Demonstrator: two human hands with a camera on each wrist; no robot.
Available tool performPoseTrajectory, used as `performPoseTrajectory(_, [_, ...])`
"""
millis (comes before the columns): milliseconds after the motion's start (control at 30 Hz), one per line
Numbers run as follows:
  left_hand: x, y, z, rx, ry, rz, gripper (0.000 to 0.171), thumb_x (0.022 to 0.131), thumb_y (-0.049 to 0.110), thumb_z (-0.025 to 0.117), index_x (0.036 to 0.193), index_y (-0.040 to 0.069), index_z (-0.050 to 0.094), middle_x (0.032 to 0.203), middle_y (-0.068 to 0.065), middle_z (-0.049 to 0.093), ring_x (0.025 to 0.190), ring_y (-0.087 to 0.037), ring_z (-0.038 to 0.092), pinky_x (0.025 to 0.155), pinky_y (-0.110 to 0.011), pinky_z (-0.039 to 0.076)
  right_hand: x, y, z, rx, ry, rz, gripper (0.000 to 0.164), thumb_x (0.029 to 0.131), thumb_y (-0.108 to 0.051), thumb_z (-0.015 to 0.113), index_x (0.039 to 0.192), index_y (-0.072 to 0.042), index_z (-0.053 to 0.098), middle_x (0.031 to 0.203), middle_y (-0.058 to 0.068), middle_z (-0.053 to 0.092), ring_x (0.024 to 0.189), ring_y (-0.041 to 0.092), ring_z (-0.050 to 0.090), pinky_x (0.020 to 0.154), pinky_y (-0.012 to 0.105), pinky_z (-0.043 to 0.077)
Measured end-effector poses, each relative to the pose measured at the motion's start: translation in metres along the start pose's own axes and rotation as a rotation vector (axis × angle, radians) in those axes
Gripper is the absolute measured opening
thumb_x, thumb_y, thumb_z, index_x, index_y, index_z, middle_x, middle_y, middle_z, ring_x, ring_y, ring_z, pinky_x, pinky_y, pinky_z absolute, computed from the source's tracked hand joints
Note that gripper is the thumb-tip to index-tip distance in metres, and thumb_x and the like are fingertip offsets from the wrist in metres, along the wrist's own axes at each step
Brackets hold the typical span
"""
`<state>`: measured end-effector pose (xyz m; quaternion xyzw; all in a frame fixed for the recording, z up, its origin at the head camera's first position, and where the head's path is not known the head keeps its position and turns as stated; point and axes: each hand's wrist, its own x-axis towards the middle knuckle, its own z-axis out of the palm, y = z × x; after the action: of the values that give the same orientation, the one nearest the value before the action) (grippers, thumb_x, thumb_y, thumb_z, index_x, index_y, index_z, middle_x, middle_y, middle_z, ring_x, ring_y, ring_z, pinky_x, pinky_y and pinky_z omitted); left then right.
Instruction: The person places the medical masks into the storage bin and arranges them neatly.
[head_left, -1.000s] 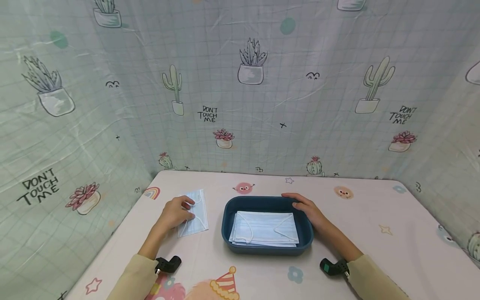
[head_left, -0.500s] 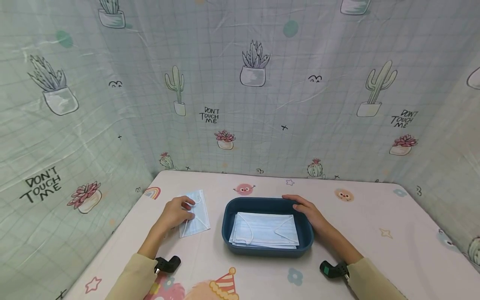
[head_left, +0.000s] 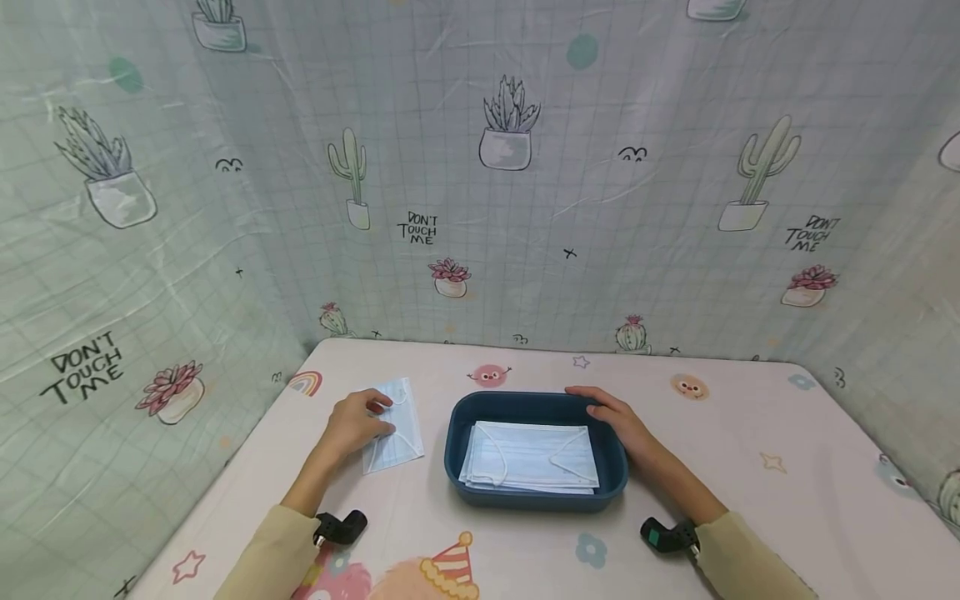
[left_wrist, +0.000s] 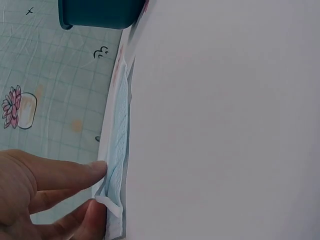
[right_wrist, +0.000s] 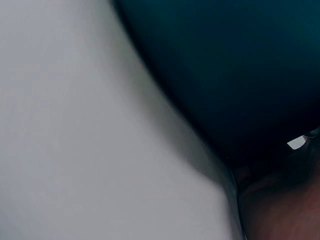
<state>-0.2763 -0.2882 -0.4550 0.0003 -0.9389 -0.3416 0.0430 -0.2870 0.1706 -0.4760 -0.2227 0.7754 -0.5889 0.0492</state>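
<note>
A light-blue face mask (head_left: 400, 442) with white ear loops lies to the left of the dark blue box (head_left: 536, 501). My left hand (head_left: 352, 424) is over its left part, thumb and fingertips pinching at the mask. In the left wrist view the mask (left_wrist: 119, 125) appears nearly edge-on, with a white loop (left_wrist: 109, 204) by the fingertips. My right hand (head_left: 621, 421) grips the far right corner of the box, its thumb inside the rim. Several similar masks (head_left: 529, 455) lie stacked in the box. The right wrist view is dark and shows the box wall (right_wrist: 220, 75) close up.
A pale table cover (head_left: 750, 467) with cartoon prints lies under everything. A curtain (head_left: 570, 200) printed with potted plants hangs behind the table and at both sides. Black wrist cameras (head_left: 341, 528) are strapped to both wrists.
The face mask under my left hand has slid slightly to the right, and the left hand has shifted a little with it. My right hand stays on the box.
</note>
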Motion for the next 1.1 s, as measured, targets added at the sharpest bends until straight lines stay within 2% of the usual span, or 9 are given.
performPoseTrajectory(233, [-0.0004,0.0024,0.0013,0.014,0.004,-0.027,0.036,0.079,0.01,0.084,0.113,0.004,0.073,0.106,-0.016,0.072,0.099,-0.033,0.064,0.086,-0.052,0.052,-0.0003,-0.0019,0.0003,0.006,-0.007,0.009,0.044,0.108,-0.015,0.042,0.15,-0.006,0.052,0.16,0.021,0.045,0.13,-0.017,0.043,0.107,0.006,0.029])
performPoseTrajectory(467, [-0.0011,-0.0004,0.0005,0.052,0.046,-0.07,0.036,0.08,0.012,0.082,0.113,0.003,0.072,0.107,-0.017,0.072,0.097,-0.034,0.064,0.084,-0.05,0.051,-0.0011,-0.0026,0.0007,0.005,-0.006,0.018,0.044,0.108,-0.015,0.041,0.15,-0.006,0.051,0.16,0.02,0.045,0.129,-0.016,0.043,0.106,0.006,0.029])
performPoseTrajectory(600, [-0.0012,0.0,-0.0002,0.048,0.071,-0.068,0.038,0.078,0.01,0.083,0.114,0.001,0.072,0.11,-0.022,0.07,0.098,-0.037,0.064,0.084,-0.053,0.051,-0.0003,-0.0032,0.0,-0.005,-0.003,0.018,0.044,0.108,-0.015,0.041,0.15,-0.007,0.052,0.16,0.019,0.045,0.13,-0.016,0.043,0.108,0.008,0.03])
performPoseTrajectory(700, [-0.0005,0.0005,-0.0008,0.048,0.089,-0.066,0.04,0.077,0.008,0.083,0.115,0.0,0.071,0.111,-0.024,0.069,0.101,-0.04,0.064,0.086,-0.055,0.05,0.0006,-0.0047,-0.0002,-0.025,0.005,0.015,0.044,0.108,-0.014,0.041,0.15,-0.007,0.052,0.159,0.019,0.046,0.13,-0.017,0.043,0.115,0.018,0.03])
performPoseTrajectory(800, [-0.0003,0.0003,-0.001,0.051,0.095,-0.072,0.041,0.076,0.008,0.084,0.115,0.0,0.071,0.114,-0.025,0.069,0.104,-0.042,0.063,0.088,-0.056,0.049,0.001,-0.0054,0.0002,-0.038,0.01,0.017,0.044,0.108,-0.014,0.041,0.149,-0.007,0.052,0.159,0.019,0.047,0.129,-0.017,0.042,0.123,0.039,0.027])
performPoseTrajectory(900, [0.0,-0.0004,-0.001,0.054,0.093,-0.081,0.042,0.076,0.008,0.085,0.114,0.0,0.071,0.118,-0.028,0.067,0.107,-0.044,0.062,0.09,-0.058,0.048,0.001,-0.0054,0.001,-0.043,0.007,0.017,0.044,0.108,-0.013,0.041,0.149,-0.006,0.052,0.159,0.019,0.047,0.128,-0.018,0.042,0.125,0.055,0.023])
performPoseTrajectory(1000, [0.0002,-0.0019,-0.0003,0.051,0.09,-0.086,0.042,0.075,0.008,0.085,0.114,0.0,0.071,0.12,-0.029,0.066,0.11,-0.046,0.062,0.091,-0.059,0.048,0.0006,-0.0052,0.0019,-0.039,0.006,0.022,0.044,0.108,-0.013,0.04,0.149,-0.005,0.052,0.158,0.02,0.047,0.127,-0.018,0.042,0.124,0.06,0.022])
performPoseTrajectory(1100, [0.001,-0.0027,-0.0004,0.039,0.094,-0.087,0.042,0.075,0.007,0.085,0.114,0.001,0.071,0.12,-0.029,0.066,0.109,-0.045,0.062,0.091,-0.059,0.048,0.0002,-0.0051,0.0019,-0.035,0.005,0.028,0.044,0.108,-0.014,0.04,0.15,-0.006,0.052,0.159,0.019,0.047,0.127,-0.018,0.043,0.124,0.053,0.025])
